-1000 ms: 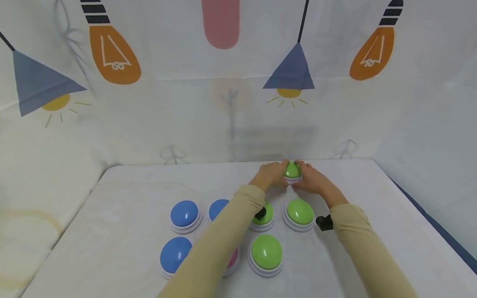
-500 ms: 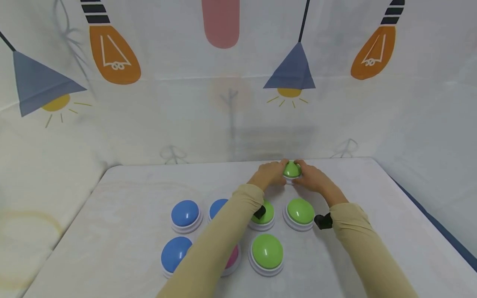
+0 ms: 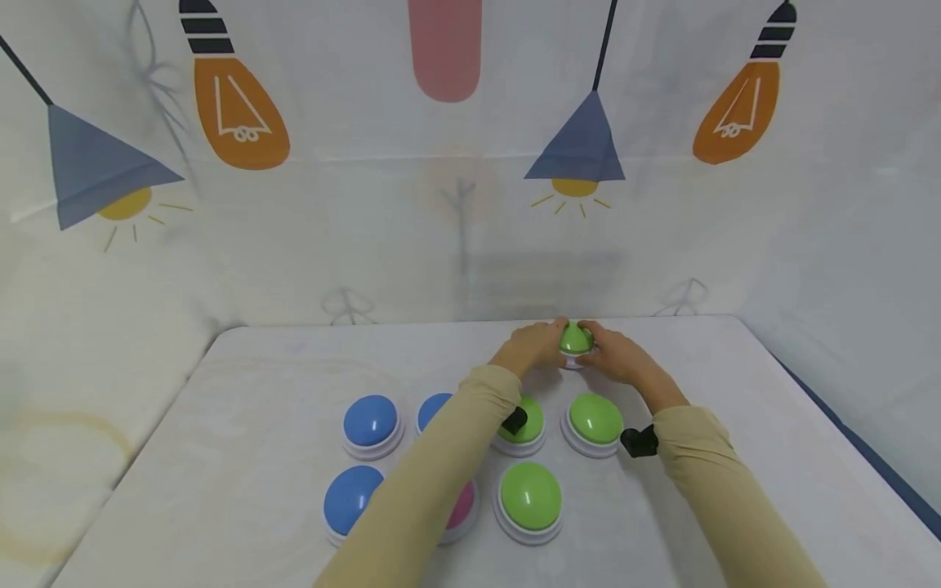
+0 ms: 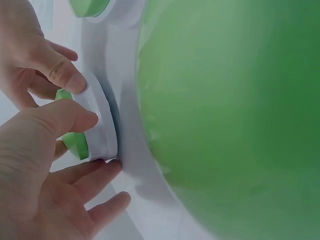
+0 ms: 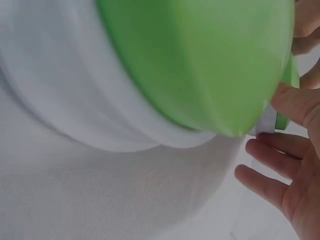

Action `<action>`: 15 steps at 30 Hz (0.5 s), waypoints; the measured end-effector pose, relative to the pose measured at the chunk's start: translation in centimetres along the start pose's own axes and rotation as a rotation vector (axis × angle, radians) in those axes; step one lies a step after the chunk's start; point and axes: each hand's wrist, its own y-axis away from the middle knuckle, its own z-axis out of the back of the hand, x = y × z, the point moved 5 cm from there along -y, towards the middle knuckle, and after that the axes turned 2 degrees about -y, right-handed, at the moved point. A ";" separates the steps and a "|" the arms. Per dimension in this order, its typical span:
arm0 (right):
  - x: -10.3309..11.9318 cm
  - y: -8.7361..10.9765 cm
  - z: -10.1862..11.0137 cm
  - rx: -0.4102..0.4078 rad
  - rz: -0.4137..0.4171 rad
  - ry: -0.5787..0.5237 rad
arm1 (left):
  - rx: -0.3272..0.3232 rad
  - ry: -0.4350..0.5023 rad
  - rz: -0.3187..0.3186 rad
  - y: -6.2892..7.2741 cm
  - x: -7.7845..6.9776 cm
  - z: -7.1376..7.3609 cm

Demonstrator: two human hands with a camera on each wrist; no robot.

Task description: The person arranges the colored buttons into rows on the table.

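A green dome push button [image 3: 576, 338] with a white base is near the back edge of the white table. My left hand [image 3: 531, 346] grips it from the left and my right hand [image 3: 621, 353] from the right. In the left wrist view, the left thumb [image 4: 82, 117] and a right-hand fingertip press the white base [image 4: 102, 125], while left fingers lie under its edge. The right wrist view shows the right hand [image 5: 300, 165] at the button, which is partly hidden behind a nearer green button [image 5: 210, 60].
In front stand more green buttons [image 3: 596, 420] [image 3: 531, 498], one partly under my left sleeve [image 3: 434, 482]. Blue buttons [image 3: 370, 421] [image 3: 351, 500] stand on the left; the sleeve covers part of a pink button [image 3: 461, 506]. A printed cloth wall [image 3: 397, 237] rises behind the table.
The head view has shifted slightly. Both hands stay on the green push button at the back, with almost no movement of hands or button.
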 end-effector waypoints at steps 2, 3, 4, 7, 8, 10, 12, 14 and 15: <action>0.3 0.1 0.0 -0.009 0.011 0.003 | -0.011 -0.006 -0.005 0.2 0.1 0.2; 0.4 0.1 0.1 -0.013 0.017 0.006 | -0.014 -0.010 -0.009 0.4 0.2 0.3; 0.5 0.1 0.1 -0.015 0.017 0.005 | -0.016 -0.011 -0.013 0.5 0.2 0.4; 0.8 0.4 0.2 -0.018 0.012 0.002 | -0.017 0.005 -0.032 0.9 0.1 0.8; 0.8 0.5 0.3 -0.018 0.010 -0.001 | -0.017 0.011 -0.039 1.0 0.0 0.9; 1.0 0.6 0.4 -0.020 0.004 -0.009 | -0.023 0.022 -0.053 1.2 -0.1 1.2; 1.3 0.7 0.6 -0.022 0.006 -0.011 | -0.036 0.025 -0.066 1.4 0.0 1.5; 1.8 0.9 0.8 -0.030 0.021 -0.018 | -0.052 0.021 -0.078 1.6 0.1 1.9; 2.0 1.0 0.9 -0.036 0.028 -0.019 | -0.060 0.019 -0.084 1.7 0.1 2.1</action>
